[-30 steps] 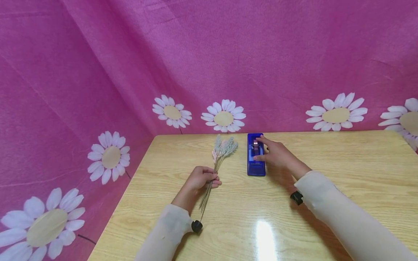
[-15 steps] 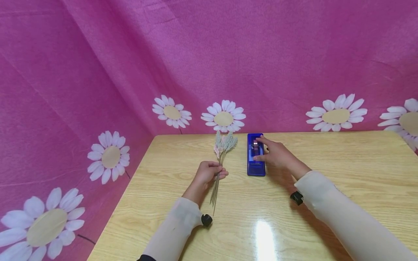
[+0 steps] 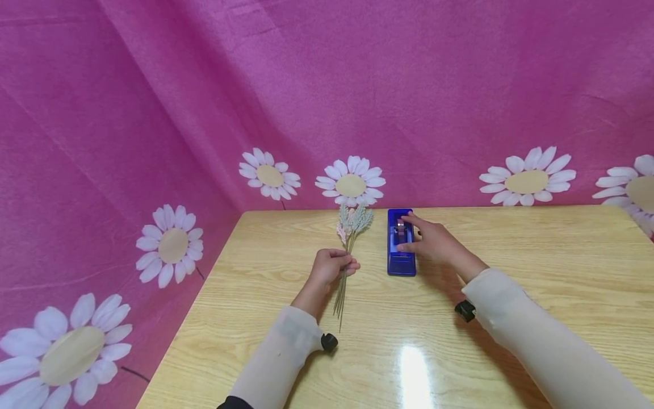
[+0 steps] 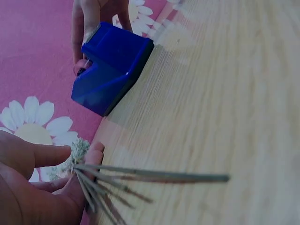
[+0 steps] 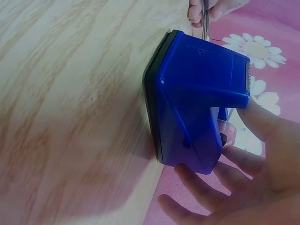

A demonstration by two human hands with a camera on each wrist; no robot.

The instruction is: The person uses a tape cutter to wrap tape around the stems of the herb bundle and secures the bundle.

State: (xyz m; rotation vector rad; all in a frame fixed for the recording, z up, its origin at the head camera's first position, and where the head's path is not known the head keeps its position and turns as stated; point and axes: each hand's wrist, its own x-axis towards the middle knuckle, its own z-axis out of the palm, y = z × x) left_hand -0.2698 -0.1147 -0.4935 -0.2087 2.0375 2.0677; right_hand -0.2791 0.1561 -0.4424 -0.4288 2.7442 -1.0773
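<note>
My left hand [image 3: 329,266] pinches the thin stems of a bunch of flower sprigs [image 3: 341,295] between thumb and fingers. Pale green and pink heads [image 3: 355,218] point to the table's far edge, and in the left wrist view the loose stem ends [image 4: 187,176] fan out below the hand. To the right stands a blue tape dispenser [image 3: 401,267], upright on the table. My right hand [image 3: 434,241] holds it from the right side. In the right wrist view the thumb lies by its toothed cutter [image 5: 248,76], and the fingers reach the clear tape roll [image 5: 228,130] and rear end.
The wood-grain table [image 3: 536,255] ends at a pink cloth [image 3: 434,85] printed with large white daisies. A bright light reflection [image 3: 415,375] lies on the tabletop near the front. Black straps with small cameras [image 3: 329,342] sit at both wrists.
My left hand has moved forward and right with the sprigs, closer to the dispenser, and the bunch has turned a little straighter. The right hand and dispenser have stayed in place.
</note>
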